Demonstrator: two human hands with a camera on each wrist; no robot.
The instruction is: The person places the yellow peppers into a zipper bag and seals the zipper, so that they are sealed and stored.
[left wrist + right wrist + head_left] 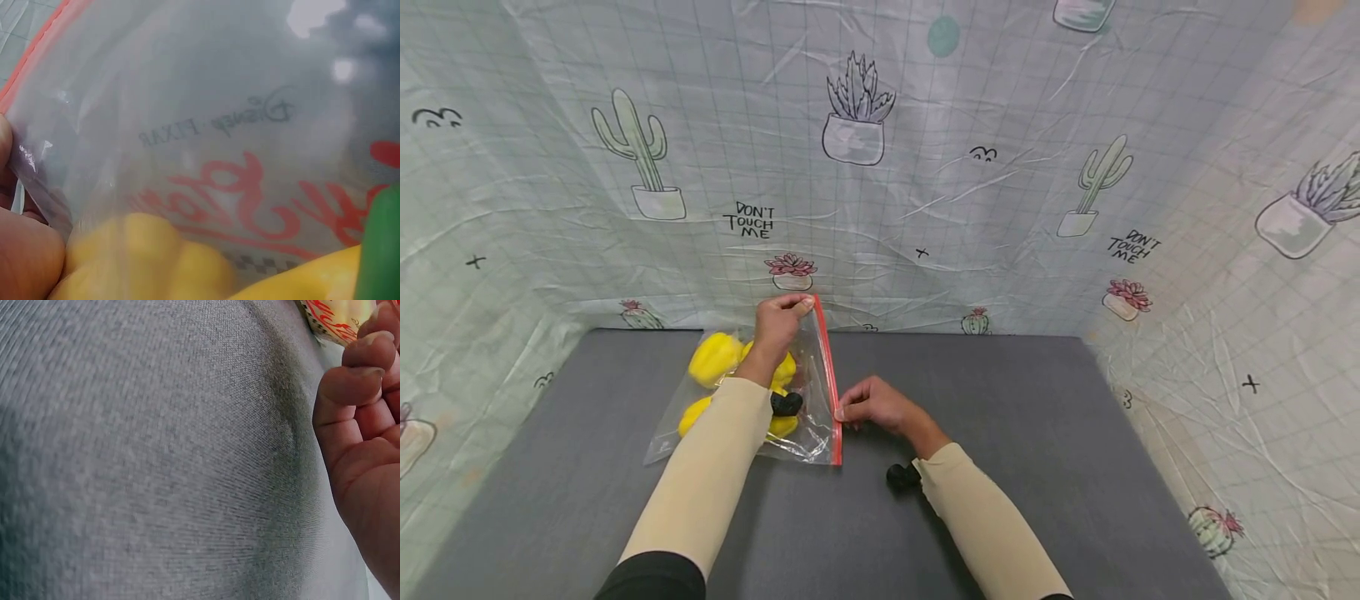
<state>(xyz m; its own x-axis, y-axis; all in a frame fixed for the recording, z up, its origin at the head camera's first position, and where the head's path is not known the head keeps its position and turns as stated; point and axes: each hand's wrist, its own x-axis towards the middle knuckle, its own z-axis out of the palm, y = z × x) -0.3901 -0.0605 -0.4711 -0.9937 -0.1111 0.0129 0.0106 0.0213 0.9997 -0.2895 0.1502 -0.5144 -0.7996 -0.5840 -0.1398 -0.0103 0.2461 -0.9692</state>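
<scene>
A clear zip bag (815, 433) with a red zip strip (828, 350) lies on the grey table, its strip running along the right side. Inside it are several yellow bell peppers (713, 359); the left wrist view shows one pepper (150, 259) close up, a green stem (381, 250) and reversed red and black print on the plastic. With thumb and fingers my left hand (777, 327) pinches the strip's far end. Lower on the same strip, my right hand (880, 406) pinches it between thumb and forefinger. My left forearm hides part of the peppers.
Grey cloth covers the table (1000, 417). A printed curtain (880, 208) with cactus drawings rises behind the table's far edge and along both sides. A black wrist camera (902, 477) sits at my right wrist, another (786, 404) at my left.
</scene>
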